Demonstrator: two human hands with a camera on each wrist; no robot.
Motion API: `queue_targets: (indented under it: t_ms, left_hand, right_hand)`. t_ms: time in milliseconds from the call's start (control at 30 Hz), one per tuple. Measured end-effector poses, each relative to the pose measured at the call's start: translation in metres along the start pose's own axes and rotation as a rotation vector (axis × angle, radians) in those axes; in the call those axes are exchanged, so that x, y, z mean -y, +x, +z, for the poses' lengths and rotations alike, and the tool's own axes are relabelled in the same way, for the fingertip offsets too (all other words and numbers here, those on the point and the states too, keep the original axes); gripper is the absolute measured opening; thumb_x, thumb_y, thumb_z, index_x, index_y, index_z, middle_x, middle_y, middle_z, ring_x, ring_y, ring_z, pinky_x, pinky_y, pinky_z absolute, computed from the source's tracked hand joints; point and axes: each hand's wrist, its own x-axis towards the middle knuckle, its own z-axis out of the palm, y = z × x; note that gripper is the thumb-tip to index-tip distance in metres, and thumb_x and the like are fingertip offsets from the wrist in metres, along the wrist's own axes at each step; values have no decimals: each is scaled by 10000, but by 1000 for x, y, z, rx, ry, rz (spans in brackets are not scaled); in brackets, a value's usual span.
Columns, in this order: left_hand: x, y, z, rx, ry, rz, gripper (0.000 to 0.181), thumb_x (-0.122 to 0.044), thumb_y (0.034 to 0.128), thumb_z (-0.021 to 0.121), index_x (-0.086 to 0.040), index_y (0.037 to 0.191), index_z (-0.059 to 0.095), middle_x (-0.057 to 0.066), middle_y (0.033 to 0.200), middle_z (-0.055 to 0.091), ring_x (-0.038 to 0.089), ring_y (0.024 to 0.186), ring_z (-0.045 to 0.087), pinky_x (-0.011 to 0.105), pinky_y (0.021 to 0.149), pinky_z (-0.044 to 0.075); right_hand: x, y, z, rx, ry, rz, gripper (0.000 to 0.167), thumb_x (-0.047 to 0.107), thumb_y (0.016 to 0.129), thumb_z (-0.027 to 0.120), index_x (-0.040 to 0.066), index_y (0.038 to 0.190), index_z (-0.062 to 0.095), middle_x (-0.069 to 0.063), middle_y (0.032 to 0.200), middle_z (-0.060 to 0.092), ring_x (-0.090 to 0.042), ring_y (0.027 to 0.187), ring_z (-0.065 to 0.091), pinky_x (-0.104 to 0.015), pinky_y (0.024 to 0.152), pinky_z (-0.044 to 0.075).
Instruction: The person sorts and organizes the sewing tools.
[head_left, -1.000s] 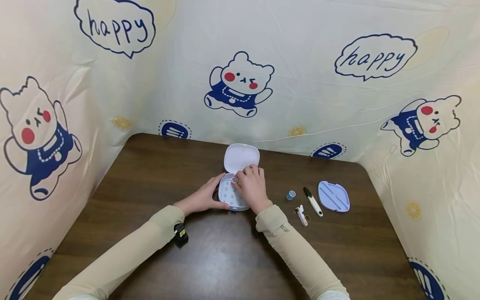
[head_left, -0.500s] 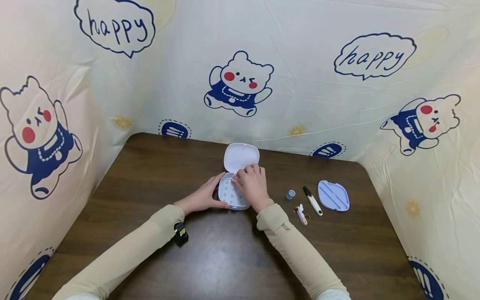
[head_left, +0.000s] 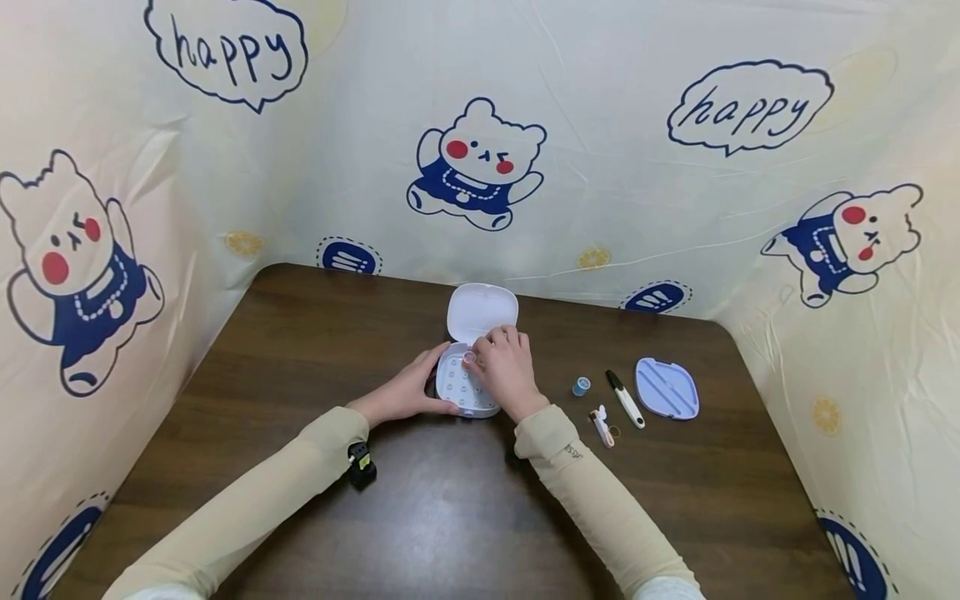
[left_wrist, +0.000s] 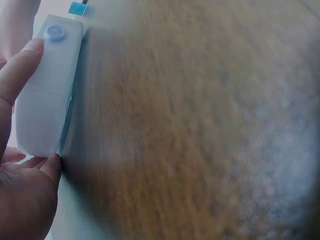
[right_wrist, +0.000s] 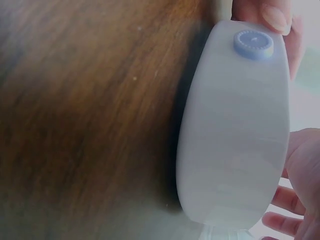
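Observation:
An open pale sewing box (head_left: 450, 400) with several small pegs on its floor stands mid-table in the head view, its lid (head_left: 483, 310) tilted back. My left hand (head_left: 401, 390) grips its left side, thumb at the front and fingers behind. Over the box, my right hand (head_left: 506, 367) pinches a small pinkish thread spool (head_left: 469, 357) at the back pegs; the fingers partly hide it. Both wrist views show the box's outer wall with a round blue button (right_wrist: 254, 44); the left thumb (left_wrist: 22, 70) rests beside this button in the left wrist view.
Right of the box stand a blue thread spool (head_left: 581, 386), a small white and pink tool (head_left: 602, 427), a black-and-white pen-like tool (head_left: 626, 400) and a lavender tray (head_left: 667, 388) with a diagonal ridge. Printed cloth (head_left: 615, 192) hangs around the brown table (head_left: 435, 517).

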Motion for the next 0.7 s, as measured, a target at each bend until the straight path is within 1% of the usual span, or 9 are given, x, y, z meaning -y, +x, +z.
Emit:
queue_targets:
  t_ms: [200,300,467,567,700]
  left_hand:
    - [-1,2,-1,-3,9,0,1166,-380,821,905,13,1641,174,281,1616,314,409,1470,363,569,1191,321]
    - [0,2,0,-8,12,6,1165,-384,819,906,11,1640,181,281,1609,326,410,1463,370,573,1186,326]
    - [4,1,1,-7,18,4,1172,-400,817,905,0,1644,178,274,1610,327,409,1461,370,579,1180,330]
    - [6,1,2,0,20,-3,1178,-404,817,904,-11,1649,169,262,1623,313,399,1474,356,571,1187,325]
    - [6,2,2,8,18,-8,1181,-401,818,904,-19,1653,162,254,1632,302,390,1483,345,562,1195,318]
  right_hand:
    - [0,2,1,-15,-11,-7,231,360,955,778,135,1007,756,-77,1051,643,-301,1150,522,-472,967,411]
    - [0,2,3,-25,-21,-12,226,354,945,790,134,993,762,-74,1049,638,-298,1142,526,-467,955,419]
    - [-1,1,5,-20,-43,-10,222,350,930,809,139,983,763,-65,1055,631,-288,1142,523,-457,951,424]
    - [-2,0,5,-9,-36,-6,218,337,929,812,135,992,761,-70,1063,627,-292,1151,516,-462,963,420]
    - [-3,-2,3,-3,6,-4,204,313,931,812,140,1029,762,-71,1083,638,-297,1165,512,-471,981,418]
